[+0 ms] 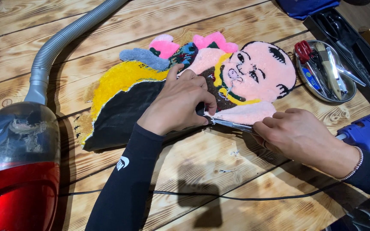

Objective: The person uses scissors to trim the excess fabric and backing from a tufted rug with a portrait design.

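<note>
A tufted rug piece (120,102) shaped like a figure lies on the wooden table (219,184); it has a pink face, yellow and black parts, and pink and grey bits on top. My left hand (178,100) presses down on its black and pink middle, fingers curled over the lower edge. My right hand (298,134) grips a pair of metal scissors (232,124), whose blades lie along the rug's lower pink edge, just under my left fingers.
A red and grey vacuum cleaner (18,167) with a ribbed hose (65,38) sits at the left. A round metal tray (345,92) of tools stands at the right, beside a black tool case (365,47). A blue tool (367,130) and a black cable (236,197) lie near me.
</note>
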